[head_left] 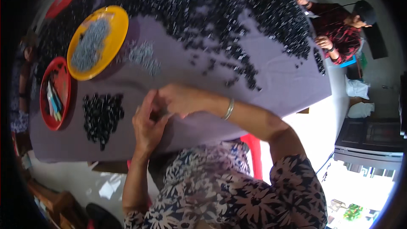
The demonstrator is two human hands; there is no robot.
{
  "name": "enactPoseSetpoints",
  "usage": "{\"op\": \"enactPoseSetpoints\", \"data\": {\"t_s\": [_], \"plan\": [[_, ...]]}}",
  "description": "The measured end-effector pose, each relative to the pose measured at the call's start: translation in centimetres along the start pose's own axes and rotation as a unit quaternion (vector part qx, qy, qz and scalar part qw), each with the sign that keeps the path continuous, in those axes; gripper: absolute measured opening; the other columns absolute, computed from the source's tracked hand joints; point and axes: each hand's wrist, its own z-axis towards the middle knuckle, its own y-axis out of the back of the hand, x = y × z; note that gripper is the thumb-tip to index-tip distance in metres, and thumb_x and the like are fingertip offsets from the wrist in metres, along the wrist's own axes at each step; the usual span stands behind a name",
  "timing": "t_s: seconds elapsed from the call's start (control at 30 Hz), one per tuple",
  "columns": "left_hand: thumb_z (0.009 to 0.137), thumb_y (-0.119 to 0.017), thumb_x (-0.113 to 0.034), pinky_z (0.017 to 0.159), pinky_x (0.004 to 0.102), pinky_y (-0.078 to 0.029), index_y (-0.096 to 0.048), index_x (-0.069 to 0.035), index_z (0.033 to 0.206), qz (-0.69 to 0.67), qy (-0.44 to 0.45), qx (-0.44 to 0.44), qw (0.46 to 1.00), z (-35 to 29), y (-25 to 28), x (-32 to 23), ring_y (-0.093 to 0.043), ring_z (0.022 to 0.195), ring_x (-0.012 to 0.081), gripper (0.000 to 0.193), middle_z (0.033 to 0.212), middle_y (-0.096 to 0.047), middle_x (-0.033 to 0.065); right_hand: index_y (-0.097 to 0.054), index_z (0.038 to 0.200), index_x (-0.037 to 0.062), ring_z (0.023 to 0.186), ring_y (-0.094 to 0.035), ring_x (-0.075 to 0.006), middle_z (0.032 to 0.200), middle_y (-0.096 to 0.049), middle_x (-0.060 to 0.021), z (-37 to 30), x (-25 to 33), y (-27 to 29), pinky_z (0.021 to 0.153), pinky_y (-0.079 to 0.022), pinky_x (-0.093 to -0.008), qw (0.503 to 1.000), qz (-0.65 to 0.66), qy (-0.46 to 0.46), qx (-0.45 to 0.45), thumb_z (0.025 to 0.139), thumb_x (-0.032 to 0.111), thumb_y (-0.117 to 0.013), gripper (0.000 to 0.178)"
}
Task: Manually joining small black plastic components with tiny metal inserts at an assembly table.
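Note:
Over the near part of the table my left hand (147,126) and my right hand (179,100) come together, fingertips meeting. Both are closed in a pinch; a small dark patch shows between them, but blur hides what they hold. Left of my left hand lies a small heap of glossy black pieces (102,116). Beyond my hands is a scatter of thin grey pieces (145,57). More of those grey pieces (90,44) fill the middle of a yellow plate (117,25).
A red tray (64,74) at the left holds pen-like tools (54,101). Large spreads of black pieces (190,4) cover the far side of the purple tablecloth (280,85). A person (339,32) in a cap works at the far right; another person (23,76) is at the left edge.

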Motion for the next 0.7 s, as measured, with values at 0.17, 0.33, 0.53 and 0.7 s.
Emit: {"op": "enactPoseSetpoints", "data": {"t_s": [0.17,0.33,0.53,0.7], "plan": [[0.066,-0.084,-0.002,0.073,0.0353,-0.053,-0.056,-0.01,0.136,-0.011,0.01,-0.005,1.0,-0.1,0.1,0.2,-0.063,0.08,0.0252,0.076,0.092,-0.068,0.0092,-0.064,0.1,-0.0021,0.053,-0.066,-0.0223,0.073,-0.067,-0.013,0.2,0.3,-0.4,0.051,-0.051,-0.0337,0.991,-0.129,0.016,-0.04,0.077,0.002,-0.055,0.025],[0.069,-0.082,-0.002,0.075,0.0349,-0.053,-0.059,-0.008,0.129,0.002,-0.019,-0.007,1.0,-0.4,0.6,0.4,-0.065,0.082,0.0266,0.064,0.093,-0.069,0.0091,-0.065,0.101,0.0027,0.063,-0.067,-0.021,0.079,-0.069,-0.011,-0.9,1.1,-1.0,0.056,-0.052,-0.0337,0.988,-0.136,0.005,-0.077,0.08,0.005,-0.057,0.023],[0.077,-0.075,0.002,0.065,0.0348,-0.051,-0.067,-0.003,0.099,0.112,-0.042,-0.049,0.992,-0.6,4.8,-0.5,-0.064,0.073,0.0282,0.024,0.086,-0.065,0.0101,-0.066,0.099,0.0014,0.083,-0.07,-0.0153,0.085,-0.071,-0.0077,-4.7,-2.5,-1.0,0.075,-0.055,-0.0281,0.922,-0.181,0.235,-0.249,0.079,-0.008,-0.058,0.024],[0.08,-0.071,0.005,0.066,0.0329,-0.05,-0.067,0.001,0.096,0.204,-0.024,-0.116,0.972,-1.2,7.5,0.7,-0.064,0.074,0.0284,0.017,0.089,-0.063,0.0117,-0.067,0.097,0.0015,0.079,-0.057,-0.0049,0.085,-0.064,0.0026,-9.4,-4.1,3.8,0.072,-0.049,-0.021,0.874,-0.137,0.213,-0.414,0.083,-0.016,-0.054,0.026]]}}
